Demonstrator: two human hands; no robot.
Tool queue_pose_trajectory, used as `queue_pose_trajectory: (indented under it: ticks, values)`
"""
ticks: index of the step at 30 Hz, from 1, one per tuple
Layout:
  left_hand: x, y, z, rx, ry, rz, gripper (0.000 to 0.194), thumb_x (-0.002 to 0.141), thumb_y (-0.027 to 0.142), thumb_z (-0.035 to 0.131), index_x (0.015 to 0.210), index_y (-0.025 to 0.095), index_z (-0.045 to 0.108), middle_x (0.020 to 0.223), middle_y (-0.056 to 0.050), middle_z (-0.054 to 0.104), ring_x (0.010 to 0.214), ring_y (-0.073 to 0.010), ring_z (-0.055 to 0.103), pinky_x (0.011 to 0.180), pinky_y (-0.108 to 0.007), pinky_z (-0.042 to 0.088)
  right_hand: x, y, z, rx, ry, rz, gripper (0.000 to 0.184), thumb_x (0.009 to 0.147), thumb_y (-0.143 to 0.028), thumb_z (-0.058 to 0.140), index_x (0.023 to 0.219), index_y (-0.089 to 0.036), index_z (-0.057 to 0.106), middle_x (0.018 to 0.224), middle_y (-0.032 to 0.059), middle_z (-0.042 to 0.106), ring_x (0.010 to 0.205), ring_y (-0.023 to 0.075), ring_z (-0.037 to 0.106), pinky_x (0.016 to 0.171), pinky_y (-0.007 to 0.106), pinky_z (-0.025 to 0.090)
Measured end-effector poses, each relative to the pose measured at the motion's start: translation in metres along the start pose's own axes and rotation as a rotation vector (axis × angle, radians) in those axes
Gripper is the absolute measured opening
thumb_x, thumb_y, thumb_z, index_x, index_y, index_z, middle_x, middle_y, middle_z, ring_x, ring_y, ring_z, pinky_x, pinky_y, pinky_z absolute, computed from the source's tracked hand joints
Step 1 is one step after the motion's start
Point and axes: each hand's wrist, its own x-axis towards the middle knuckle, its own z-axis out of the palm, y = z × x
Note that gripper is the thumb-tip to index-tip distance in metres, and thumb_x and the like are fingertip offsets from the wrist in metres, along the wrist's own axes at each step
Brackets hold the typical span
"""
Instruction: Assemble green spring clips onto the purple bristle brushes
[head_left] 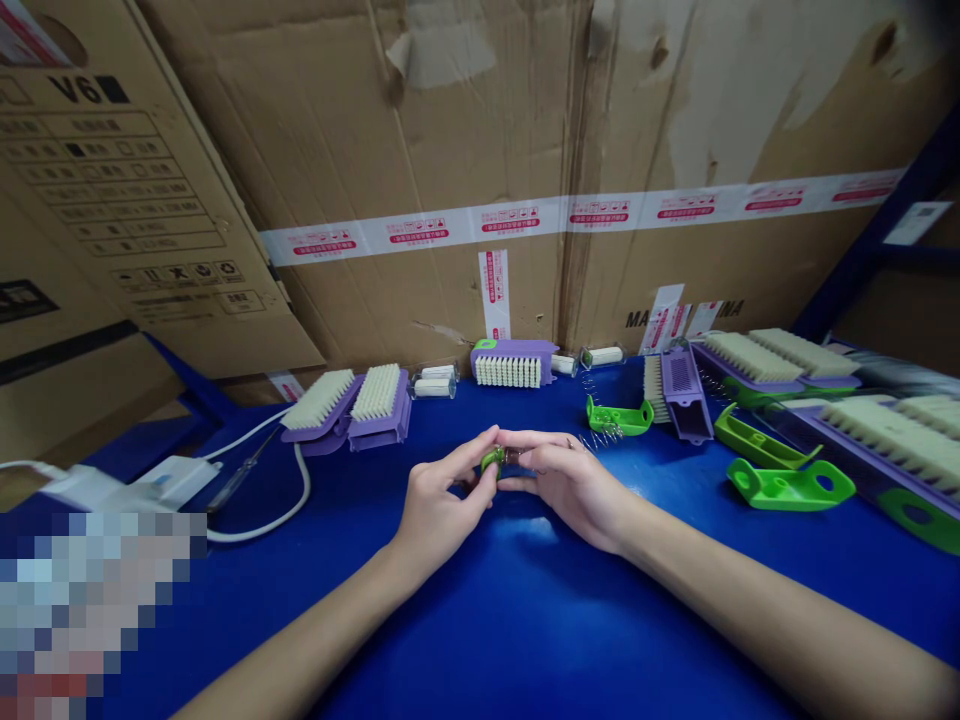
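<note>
My left hand (439, 500) and my right hand (566, 480) meet over the middle of the blue table (510, 620). Together they pinch a small green plastic piece (492, 459) between the fingertips. A thin metal spring seems to stick out of it toward my right fingers, but it is too small to be sure. Both hands have their fingers curled in a pinch. A green handle (619, 417) with a spring beside it lies just beyond my right hand.
Purple brushes with white bristles (349, 402) lie at the back left, one more (512, 361) at the back middle. Further brushes (780, 358) and green handles (787, 484) fill the right side. A white cable and adapter (172, 478) lie left. Cardboard boxes (450, 150) wall the back.
</note>
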Motion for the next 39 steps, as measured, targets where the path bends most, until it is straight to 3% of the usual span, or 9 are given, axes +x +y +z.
queue_pose_trajectory:
  ticks: [9, 18, 25, 33, 39]
  values:
    - [0.000, 0.001, 0.000, 0.026, 0.030, 0.037, 0.040, 0.078, 0.013, 0.059, 0.118, 0.017, 0.060, 0.073, 0.000, 0.070, 0.045, -0.0058, 0.054, 0.048, -0.019, 0.051, 0.002, 0.000, -0.001, -0.011, 0.020, -0.016, 0.026, 0.063, -0.015, 0.061, 0.085, -0.019, 0.074, 0.095, 0.0072, 0.070, 0.094, 0.0233, 0.061, 0.088, 0.046, 0.044]
    - [-0.001, 0.003, 0.001, 0.081, 0.071, 0.144, 0.038, 0.078, 0.011, 0.060, 0.114, 0.019, 0.062, 0.065, 0.002, 0.066, 0.046, -0.0057, 0.053, 0.048, -0.018, 0.050, 0.004, 0.000, -0.003, 0.006, 0.022, -0.023, 0.021, 0.063, -0.015, 0.060, 0.078, -0.018, 0.074, 0.089, 0.0068, 0.071, 0.091, 0.0224, 0.061, 0.086, 0.044, 0.045]
    - [-0.002, 0.003, 0.001, 0.089, 0.068, 0.148, 0.037, 0.078, 0.012, 0.058, 0.115, 0.019, 0.062, 0.067, 0.002, 0.067, 0.046, -0.0056, 0.053, 0.050, -0.018, 0.051, 0.004, 0.000, -0.003, -0.001, 0.012, -0.022, 0.019, 0.064, -0.016, 0.060, 0.077, -0.018, 0.073, 0.088, 0.0057, 0.072, 0.090, 0.0219, 0.062, 0.086, 0.043, 0.046]
    - [0.004, 0.003, 0.005, 0.043, 0.052, -0.051, 0.037, 0.078, 0.018, 0.058, 0.115, 0.020, 0.062, 0.074, 0.000, 0.071, 0.046, -0.0077, 0.057, 0.048, -0.019, 0.051, 0.007, 0.002, -0.005, 0.016, 0.014, -0.048, 0.025, 0.068, -0.019, 0.063, 0.091, -0.019, 0.070, 0.097, 0.0072, 0.070, 0.097, 0.0234, 0.061, 0.088, 0.045, 0.045]
    - [0.023, -0.004, 0.008, -0.037, 0.093, -0.273, 0.031, 0.077, 0.025, 0.059, 0.105, 0.014, 0.066, 0.075, -0.004, 0.072, 0.045, -0.0108, 0.060, 0.047, -0.022, 0.052, 0.013, 0.000, -0.010, -0.152, 0.164, -0.117, 0.026, 0.066, -0.029, 0.072, 0.089, -0.019, 0.066, 0.093, 0.0051, 0.067, 0.093, 0.0203, 0.061, 0.079, 0.036, 0.050]
